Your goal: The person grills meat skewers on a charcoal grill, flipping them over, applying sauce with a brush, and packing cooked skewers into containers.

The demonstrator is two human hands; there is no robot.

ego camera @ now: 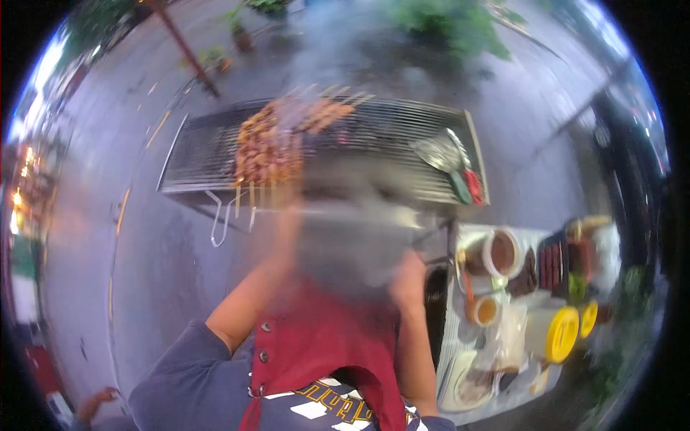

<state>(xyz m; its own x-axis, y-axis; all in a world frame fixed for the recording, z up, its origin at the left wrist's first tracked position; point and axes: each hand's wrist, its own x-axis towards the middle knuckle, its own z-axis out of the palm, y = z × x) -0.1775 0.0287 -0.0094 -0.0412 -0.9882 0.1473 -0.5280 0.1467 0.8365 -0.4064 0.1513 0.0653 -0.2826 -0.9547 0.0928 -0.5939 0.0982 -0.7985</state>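
Note:
Meat skewers (269,140) lie in a dense row on the left half of a long charcoal grill (183,161), their wooden sticks past the front edge. A second group of skewers (326,114) lies near the back. My left hand (291,202) is smeared by motion at the front edge, beside the stick ends; its fingers cannot be made out. A grey flat sheet (350,242), strongly blurred, spans the space before my apron and hides part of the grill front. At its right edge my right hand (408,275) grips it, also blurred.
A metal spatula (434,153) and tongs (461,151) rest on the grate's right end. Right of me, a table (450,334) bears a sauce tub (501,253), an orange cup (484,311), a yellow-lidded jar (560,334) and a plate (469,382). Smoke (323,37) rises behind. Another person's hand (99,401) shows lower left.

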